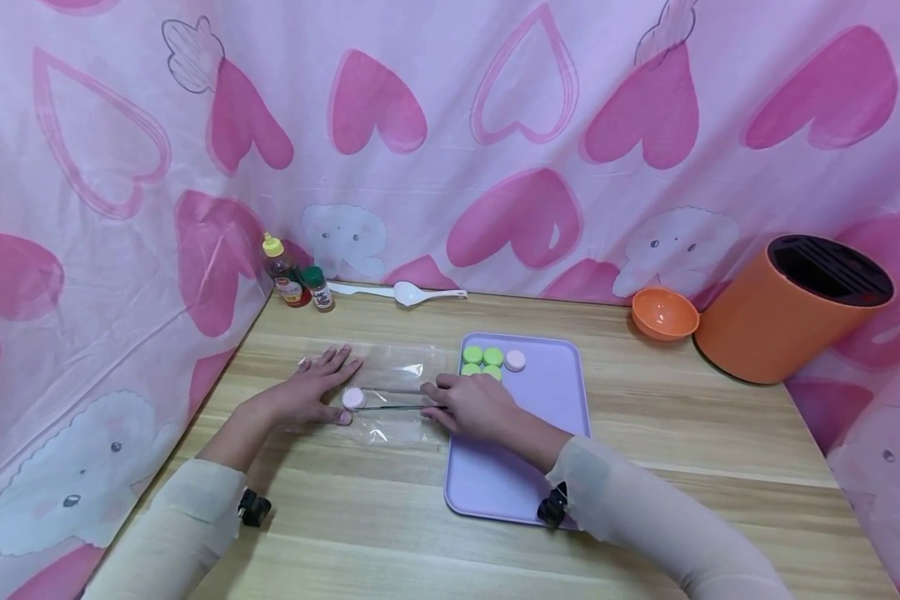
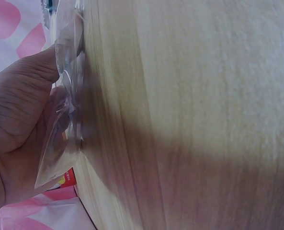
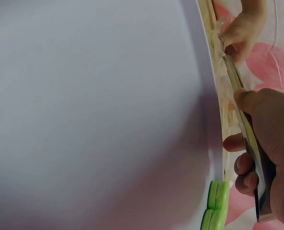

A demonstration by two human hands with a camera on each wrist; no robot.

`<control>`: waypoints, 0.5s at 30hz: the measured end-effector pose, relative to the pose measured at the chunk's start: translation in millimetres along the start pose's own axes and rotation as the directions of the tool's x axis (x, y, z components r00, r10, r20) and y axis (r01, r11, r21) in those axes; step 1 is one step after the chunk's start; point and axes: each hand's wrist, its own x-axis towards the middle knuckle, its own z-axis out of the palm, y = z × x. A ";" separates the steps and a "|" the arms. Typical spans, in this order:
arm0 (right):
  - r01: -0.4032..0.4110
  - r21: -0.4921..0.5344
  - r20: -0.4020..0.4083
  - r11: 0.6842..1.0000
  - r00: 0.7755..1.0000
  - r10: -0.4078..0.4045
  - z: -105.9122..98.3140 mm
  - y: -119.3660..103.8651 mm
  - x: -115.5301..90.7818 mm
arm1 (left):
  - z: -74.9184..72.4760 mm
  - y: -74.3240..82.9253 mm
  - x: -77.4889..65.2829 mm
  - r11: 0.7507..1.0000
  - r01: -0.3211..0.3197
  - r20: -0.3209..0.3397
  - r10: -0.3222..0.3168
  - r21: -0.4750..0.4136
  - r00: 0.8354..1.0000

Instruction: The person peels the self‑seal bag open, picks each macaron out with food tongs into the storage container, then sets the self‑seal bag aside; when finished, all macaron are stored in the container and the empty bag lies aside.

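Note:
A clear plastic bag (image 1: 399,360) lies flat on the table left of the lilac tray (image 1: 487,487). My left hand (image 1: 309,390) rests on its left part with fingers spread, and in the left wrist view the film (image 2: 60,143) rises beside the thumb. My right hand (image 1: 478,404) grips metal tongs (image 3: 251,139), which point left over the bag. At their tips is a pale pink macaron (image 1: 354,398), close to my left thumb. Several green macarons (image 1: 472,355) and another pale pink macaron (image 1: 515,360) sit at the tray's far end, partly hidden by my right hand.
At the back left stand a yellow-capped bottle (image 1: 288,275) and a green-capped jar (image 1: 318,292), beside a white spoon (image 1: 412,293). An orange bowl (image 1: 665,315) and a large orange knife block (image 1: 783,321) are at the back right. Heart-patterned curtains (image 1: 435,208) enclose the table.

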 end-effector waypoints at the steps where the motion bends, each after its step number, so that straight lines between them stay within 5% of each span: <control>1: -0.001 -0.002 -0.002 1.000 1.000 0.001 -0.1 -0.6 0.4 | -0.2 0.3 0.0 1.000 0.001 0.001 -0.001 0.001 1.000; 15: -0.012 -0.001 -0.040 1.000 0.999 0.012 -5.0 2.3 -3.0 | 0.2 1.3 -0.5 1.000 -0.023 -0.012 0.023 -0.007 1.000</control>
